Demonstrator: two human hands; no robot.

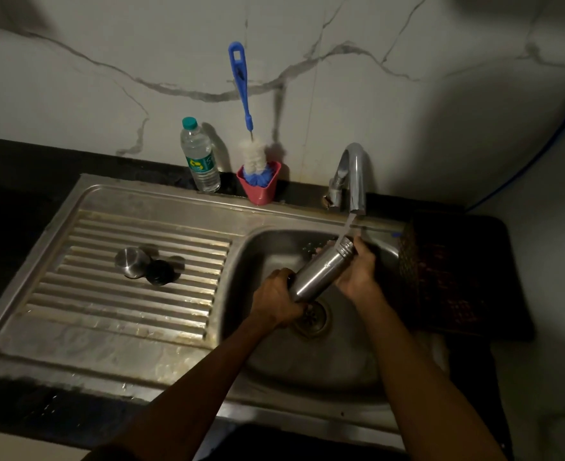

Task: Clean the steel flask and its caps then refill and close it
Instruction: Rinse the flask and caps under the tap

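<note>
The steel flask [319, 272] is uncapped and tilted over the sink basin [274, 261], its threaded mouth up under the thin stream from the tap [352, 174], so I judge the rinse is underway. Its steel cap [131, 261] and black inner cap [160, 272] sit touching on the ribbed drainboard [91, 294]; whether they are washed I cannot tell. Refilling and closing remain. The left hand [276, 299] grips the flask's base with curled fingers; the right hand [357, 269] wraps around the neck.
</note>
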